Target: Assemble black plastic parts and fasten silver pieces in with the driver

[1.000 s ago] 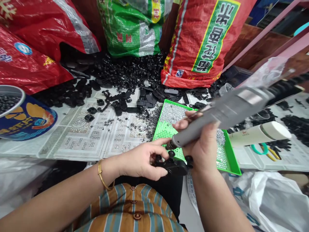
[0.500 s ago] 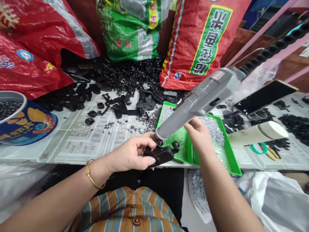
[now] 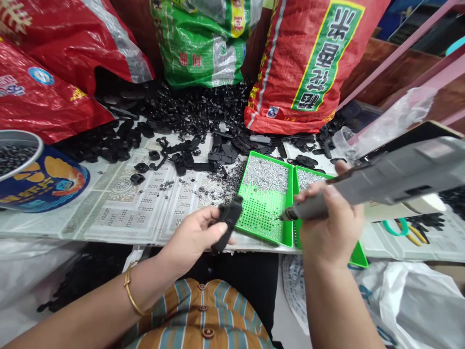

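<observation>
My left hand (image 3: 194,237) is closed on a black plastic part (image 3: 230,218) just in front of the table edge, thumb on its near face. My right hand (image 3: 332,230) wraps around the front of a grey electric screwdriver (image 3: 385,174). Its bit points left, over a green perforated tray (image 3: 291,194), apart from the black part. Small silver screws (image 3: 267,173) cover the far half of that tray. A second green tray (image 3: 359,257) with screws lies under my right hand, mostly hidden.
Black plastic pieces (image 3: 221,150) are heaped along the back, before a green sack (image 3: 196,53) and a red sack (image 3: 279,72). A blue tub (image 3: 61,179) of small dark pieces stands left. Yellow-handled pliers (image 3: 417,231) and a teal ring (image 3: 395,234) lie right.
The screwdriver has swung right, away from the black part, and my right hand now grips it. My left hand has turned the part more upright and drawn it slightly left.
</observation>
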`<state>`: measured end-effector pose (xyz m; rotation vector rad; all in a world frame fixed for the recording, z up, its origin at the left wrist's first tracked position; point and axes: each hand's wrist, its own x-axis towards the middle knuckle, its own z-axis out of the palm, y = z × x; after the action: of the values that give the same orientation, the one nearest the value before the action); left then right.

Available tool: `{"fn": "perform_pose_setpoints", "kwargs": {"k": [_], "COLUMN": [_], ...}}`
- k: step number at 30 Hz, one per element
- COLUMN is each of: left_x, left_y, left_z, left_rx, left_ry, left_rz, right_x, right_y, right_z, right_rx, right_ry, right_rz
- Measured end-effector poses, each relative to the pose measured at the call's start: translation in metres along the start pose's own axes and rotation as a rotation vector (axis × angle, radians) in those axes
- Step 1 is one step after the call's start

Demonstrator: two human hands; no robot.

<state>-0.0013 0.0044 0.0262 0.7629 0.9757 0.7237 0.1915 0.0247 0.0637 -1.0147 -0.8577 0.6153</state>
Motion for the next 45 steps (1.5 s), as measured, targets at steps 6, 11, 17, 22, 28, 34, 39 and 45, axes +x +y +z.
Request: {"fn": "perform_pose_setpoints", "kwargs": {"k": [6, 11, 17, 22, 28, 34, 39, 45], "left_x": [0.008, 0.009, 0.011, 0.011, 0.011, 0.012, 0.012, 0.013], "left_y": [-0.018, -0.019, -0.017, -0.018, -0.017, -0.017, -0.02, -0.021], "left_z": [-0.01, -0.008, -0.008, -0.009, -0.009, -0.007, -0.007, -0.007], "left_rx": [-0.133, -0.122, -0.103, -0.113, -0.136, -0.137, -0.135, -0.112], "left_ry": [0.256, 0.306, 0.309, 0.299, 0.305, 0.296, 0.306, 0.298], "left_rz": [-0.084, -0.119, -0.147, -0.143, -0.136, -0.128, -0.115, -0.105], "right_x": [0.004, 0.006, 0.009, 0.008, 0.007, 0.008, 0.008, 0.009], "right_y": [0.029, 0.048, 0.057, 0.058, 0.057, 0.059, 0.059, 0.054], "right_z": [-0.008, -0.007, -0.006, -0.006, -0.006, -0.006, -0.005, -0.005], "right_rx": [0.014, 0.048, 0.026, 0.028, 0.024, 0.039, 0.026, 0.04], "right_ry": [0.039, 0.046, 0.047, 0.043, 0.046, 0.037, 0.04, 0.033], "right_rz": [-0.13, -0.15, -0.13, -0.131, -0.14, -0.131, -0.116, -0.101]}}
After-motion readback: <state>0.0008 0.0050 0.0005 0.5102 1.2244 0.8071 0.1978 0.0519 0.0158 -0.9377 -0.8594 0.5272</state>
